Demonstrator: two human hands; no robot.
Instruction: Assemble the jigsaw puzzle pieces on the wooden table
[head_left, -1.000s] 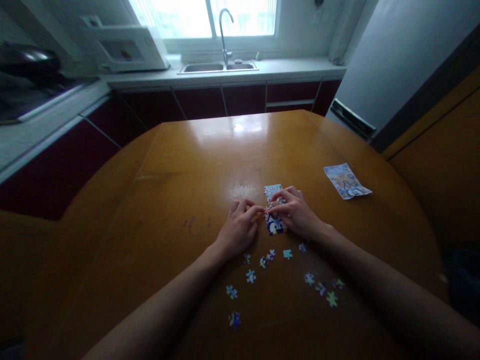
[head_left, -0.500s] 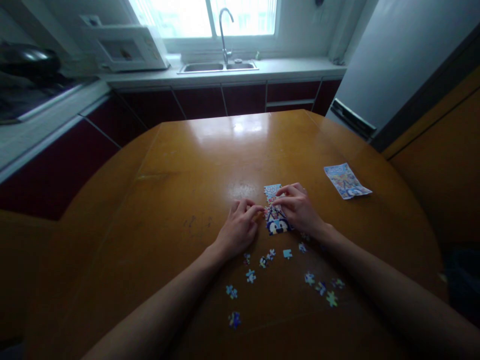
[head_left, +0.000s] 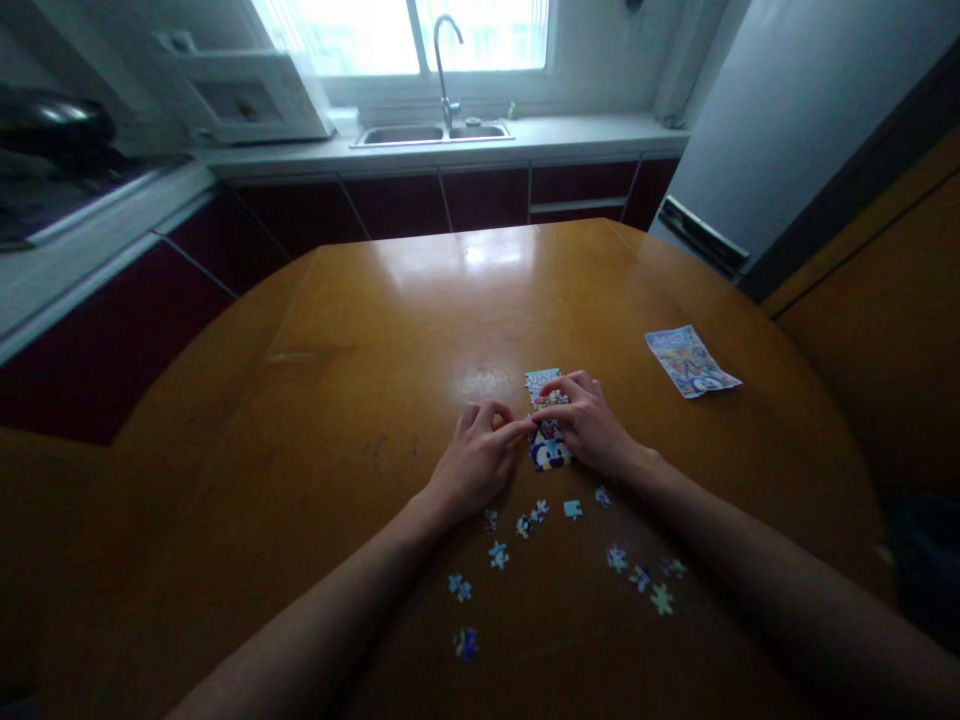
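A partly joined jigsaw puzzle (head_left: 551, 456) lies on the wooden table, with a blue-and-white cartoon face at its near end. My left hand (head_left: 480, 452) is at its left edge, thumb and forefinger closed on a small puzzle piece mostly hidden by the fingertips. From the right, my right hand (head_left: 589, 420) reaches over the puzzle; its bent fingers press on it, their tips meeting those of my left hand. Nearer me lie loose pieces, among them a light blue piece (head_left: 573, 509), a yellow-green piece (head_left: 661, 599) and a dark blue piece (head_left: 466, 644).
A creased picture sheet (head_left: 691, 362) rests on the table (head_left: 390, 340) to the right. Beyond the table's far edge are a counter with a sink (head_left: 405, 134), a faucet (head_left: 441, 70) and a white microwave (head_left: 247, 100). A fridge (head_left: 810, 120) stands at the right.
My right hand has shifted slightly left and its fingertips now meet my left hand's at the puzzle's left edge. The left hand has barely moved.
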